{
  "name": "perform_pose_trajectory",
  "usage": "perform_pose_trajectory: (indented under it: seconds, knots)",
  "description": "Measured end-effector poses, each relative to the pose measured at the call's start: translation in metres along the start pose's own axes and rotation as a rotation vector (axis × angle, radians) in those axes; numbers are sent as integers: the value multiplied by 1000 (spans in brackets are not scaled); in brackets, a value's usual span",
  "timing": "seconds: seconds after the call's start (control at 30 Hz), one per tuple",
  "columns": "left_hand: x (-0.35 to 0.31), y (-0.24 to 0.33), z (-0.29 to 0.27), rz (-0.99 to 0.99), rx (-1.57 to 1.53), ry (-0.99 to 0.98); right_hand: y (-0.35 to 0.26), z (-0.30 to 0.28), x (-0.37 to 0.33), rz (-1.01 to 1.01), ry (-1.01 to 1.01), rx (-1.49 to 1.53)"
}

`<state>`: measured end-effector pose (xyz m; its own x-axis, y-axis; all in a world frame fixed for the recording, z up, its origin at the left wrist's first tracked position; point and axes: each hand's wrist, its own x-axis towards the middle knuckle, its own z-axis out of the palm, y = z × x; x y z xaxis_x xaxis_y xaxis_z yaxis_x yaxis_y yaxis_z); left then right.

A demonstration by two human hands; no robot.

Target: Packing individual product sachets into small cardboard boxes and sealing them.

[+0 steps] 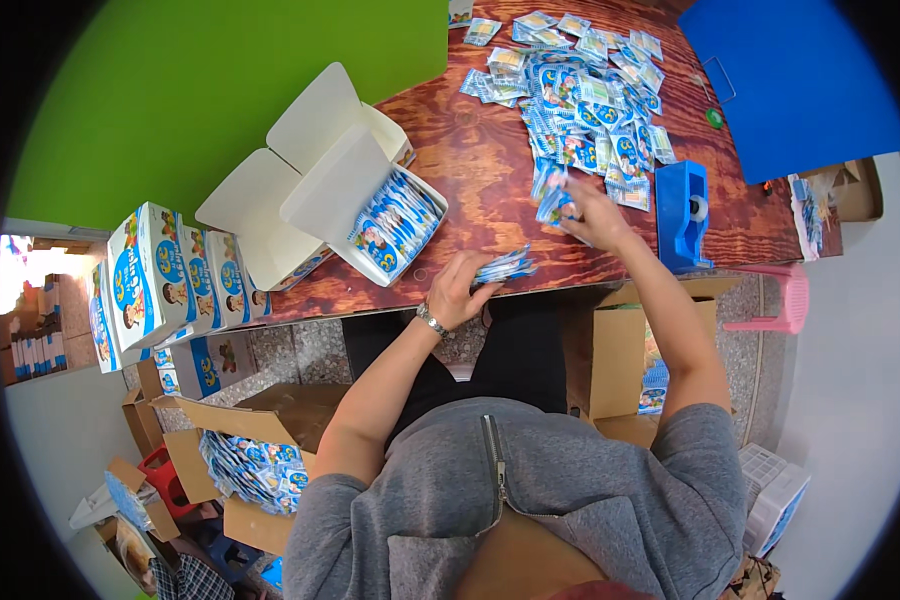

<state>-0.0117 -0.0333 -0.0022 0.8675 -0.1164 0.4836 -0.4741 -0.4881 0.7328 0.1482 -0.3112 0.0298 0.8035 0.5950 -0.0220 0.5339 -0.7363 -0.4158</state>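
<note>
Near the table's front edge my left hand point(454, 290) is closed around a small stack of blue-and-white packets point(506, 265), seen mostly edge-on. Farther right, my right hand point(594, 214) pinches a blue-and-white packet point(551, 196) just in front of a large loose pile of similar packets point(595, 95). Some lie face up, others show paler backs. Left of my hands an open white carton point(423, 240) holds a tight row of upright packets, its flap raised. Behind it stands another open white carton point(255, 215); its inside is mostly hidden.
A blue tape dispenser point(682, 215) stands right of the pile. Printed cartons point(150, 280) are lined up at the table's left end. Below, a brown box point(240, 425) holds many packets, and another brown box point(618, 360) stands by my right side. A pink stool point(785, 300) is at right.
</note>
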Motion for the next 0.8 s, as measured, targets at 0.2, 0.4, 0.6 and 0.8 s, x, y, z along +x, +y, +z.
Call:
perform_pose_trajectory:
  seconds: [0.2, 0.4, 0.6, 0.8]
  knots:
    - [2, -1, 0, -11, -12, -17, -22, 2, -5, -184, 127, 66]
    - [1, -1, -1, 2, -11, -1, -56, -2, 16, 291, -155, -289]
    - [2, 2, -1, -9, -9, -15, -1, -29, 35, 69, -56, -65]
    - [0, 2, 0, -21, -6, -22, 17, -21, 52, 33, -43, -147]
